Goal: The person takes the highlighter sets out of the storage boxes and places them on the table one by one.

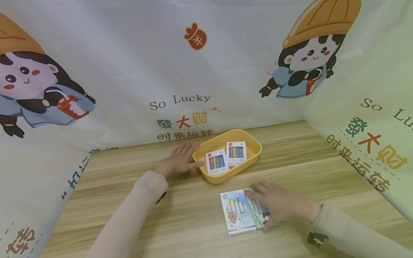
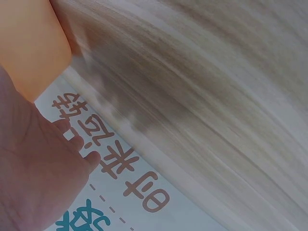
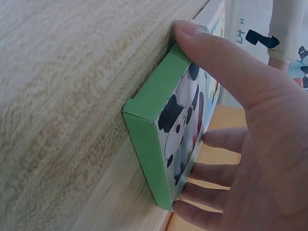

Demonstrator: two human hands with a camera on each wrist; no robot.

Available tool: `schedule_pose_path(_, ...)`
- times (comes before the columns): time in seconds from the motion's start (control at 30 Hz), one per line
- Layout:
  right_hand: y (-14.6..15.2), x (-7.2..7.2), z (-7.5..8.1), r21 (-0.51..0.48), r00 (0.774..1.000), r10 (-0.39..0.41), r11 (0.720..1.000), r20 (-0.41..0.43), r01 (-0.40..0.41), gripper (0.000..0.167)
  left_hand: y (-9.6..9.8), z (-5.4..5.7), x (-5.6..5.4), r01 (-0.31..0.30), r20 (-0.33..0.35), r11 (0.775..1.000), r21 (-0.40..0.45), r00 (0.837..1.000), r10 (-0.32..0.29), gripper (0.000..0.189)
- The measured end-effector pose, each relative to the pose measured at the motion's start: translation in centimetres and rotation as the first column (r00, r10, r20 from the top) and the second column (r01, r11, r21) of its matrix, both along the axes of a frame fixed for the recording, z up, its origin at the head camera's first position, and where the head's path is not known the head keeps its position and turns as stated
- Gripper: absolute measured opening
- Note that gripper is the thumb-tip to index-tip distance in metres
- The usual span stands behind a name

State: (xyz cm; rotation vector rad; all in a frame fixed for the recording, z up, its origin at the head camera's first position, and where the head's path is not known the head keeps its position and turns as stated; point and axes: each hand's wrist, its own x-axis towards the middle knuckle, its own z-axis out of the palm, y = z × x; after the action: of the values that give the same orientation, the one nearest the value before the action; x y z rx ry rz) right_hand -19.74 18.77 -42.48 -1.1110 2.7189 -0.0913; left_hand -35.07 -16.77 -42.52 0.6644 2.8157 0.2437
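Note:
My left hand (image 1: 180,160) rests at the left end of a yellow bin (image 1: 253,146), thumb at the rim and fingers loosely extended. In the left wrist view, that hand (image 2: 41,173) is beside the bin's wall (image 2: 36,41). My right hand (image 1: 279,200) grips a flat green box of coloured pens with a panda picture (image 3: 144,149). Its thumb (image 3: 216,53) lies along one edge, the other fingers along another. Left of the green box lies a blue-and-white box of coloured pens (image 1: 238,212), flat on the table, the two sides close together.
Inside the bin are two white boxes, one at the left (image 1: 217,162) and one at the right (image 1: 236,153), with coloured sticks showing through windows. The wooden table (image 1: 180,222) meets a printed cloth backdrop (image 1: 129,71) behind the bin and at both sides.

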Motion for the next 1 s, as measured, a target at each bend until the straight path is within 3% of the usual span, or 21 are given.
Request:
schedule_pose_path(0.43,-0.1,0.1,-0.1,0.014,1.000,-0.011,1.000,0.007,0.011,0.117,0.1,0.5,0.6,0.012,-0.007,1.000,0.011,1.000,-0.012,0.099)
schedule_pose_path(0.7,0.0,-0.1,-0.1,0.008,0.999,-0.021,1.000,0.032,0.021,0.120,0.0,-0.1,-0.1,-0.003,-0.002,1.000,0.005,1.000,0.003,0.098)
schedule_pose_path(0.83,0.1,-0.2,0.4,-0.010,0.998,-0.029,1.000,0.049,0.029,0.118,-0.1,-0.3,-0.3,0.000,-0.008,1.000,0.014,1.000,0.000,0.096)
schedule_pose_path(1.0,0.4,-0.8,1.9,-0.021,0.999,-0.040,0.999,0.011,0.040,0.112,-0.1,-0.4,-0.3,0.008,-0.026,1.000,0.014,1.000,-0.008,0.097)
